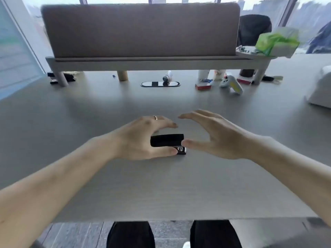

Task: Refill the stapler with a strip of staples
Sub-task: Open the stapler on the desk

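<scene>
A small black stapler [167,141] lies on the grey table [161,185] in the middle of the view, its metal front end pointing right. My left hand [143,138] wraps around its left part, thumb along the near side and fingers over the far side. My right hand [213,135] hovers just to the right with fingers spread, its thumb tip close to the stapler's front end; I cannot tell whether it touches. No strip of staples shows near the hands.
A grey padded divider [141,31] on legs spans the back of the table. Beyond it lie a red box [202,86], a game controller [231,84], a small bottle [167,76] and a cable port [160,84]. A green packet [275,42] sits at the back right.
</scene>
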